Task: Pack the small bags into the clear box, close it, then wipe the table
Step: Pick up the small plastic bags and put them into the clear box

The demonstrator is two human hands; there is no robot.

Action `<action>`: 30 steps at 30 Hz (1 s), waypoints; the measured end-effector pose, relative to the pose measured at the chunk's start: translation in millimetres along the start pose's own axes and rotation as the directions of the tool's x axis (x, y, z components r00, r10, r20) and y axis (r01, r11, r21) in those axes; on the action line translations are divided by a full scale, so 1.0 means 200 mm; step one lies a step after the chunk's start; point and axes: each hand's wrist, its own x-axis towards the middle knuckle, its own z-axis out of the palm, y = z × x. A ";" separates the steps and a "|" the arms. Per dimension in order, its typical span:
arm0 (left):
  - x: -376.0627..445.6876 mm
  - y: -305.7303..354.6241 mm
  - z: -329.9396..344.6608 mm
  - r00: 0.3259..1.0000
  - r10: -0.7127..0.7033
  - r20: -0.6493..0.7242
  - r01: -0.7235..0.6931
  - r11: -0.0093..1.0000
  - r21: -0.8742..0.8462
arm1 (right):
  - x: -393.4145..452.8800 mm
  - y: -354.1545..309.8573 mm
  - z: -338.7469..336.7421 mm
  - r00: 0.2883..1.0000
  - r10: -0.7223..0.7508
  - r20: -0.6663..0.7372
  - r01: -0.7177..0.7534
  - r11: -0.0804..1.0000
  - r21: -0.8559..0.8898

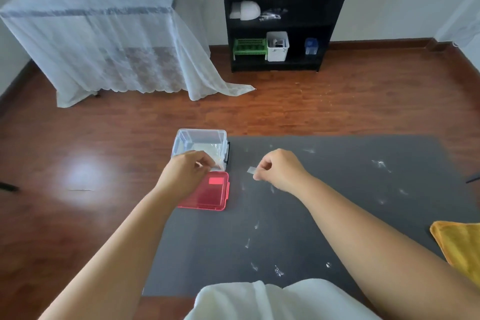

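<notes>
The clear box (pixel 201 138) stands open at the far left corner of the grey mat (pixel 324 202), with small clear bags inside it. Its red lid (pixel 207 195) lies flat on the mat just in front of it. My left hand (pixel 185 176) hovers over the box's near edge, fingers pinched on a small clear bag (pixel 217 166). To the right, my right hand (pixel 280 171) pinches another small clear bag (pixel 251 170) just above the mat. Several more small bags, one of them (pixel 380 163), lie scattered across the mat.
A yellow cloth (pixel 459 247) lies at the mat's right edge. The mat sits on a wooden floor (pixel 78 163). A lace-draped table (pixel 104 34) and a black shelf unit (pixel 280 13) stand at the back. White fabric (pixel 272 301) covers my lap at the bottom.
</notes>
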 end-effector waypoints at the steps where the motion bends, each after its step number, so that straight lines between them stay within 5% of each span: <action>1: 0.02 -0.03 -0.04 0.999 0.022 -0.033 -0.021 1.000 0.010 | 0.05 -0.06 0.01 0.999 -0.042 -0.002 0.041 0.999 -0.018; 10: 0.23 -0.25 -0.10 0.990 -0.006 -0.142 0.036 0.977 0.208 | 0.35 -0.45 0.15 0.973 -0.230 0.005 0.230 0.973 0.012; 19: 0.31 -0.35 -0.03 0.997 0.008 -0.077 0.012 0.967 0.256 | 0.49 -0.56 0.26 0.977 -0.180 0.118 0.210 0.921 -0.330; 23: 0.27 -0.40 -0.02 0.975 0.026 -0.222 0.004 0.991 0.136 | 0.49 -0.48 0.29 0.972 -0.233 0.014 0.232 0.956 -0.178; 26: 0.19 -0.45 -0.03 0.940 -0.094 -0.329 0.039 0.985 -0.170 | 0.43 -0.40 0.30 0.948 -0.248 -0.201 0.263 0.964 0.046; 30: 0.04 -0.51 0.02 0.907 -0.306 -0.288 0.167 0.891 -0.421 | 0.26 -0.28 0.41 0.917 0.076 -0.390 0.085 0.921 0.381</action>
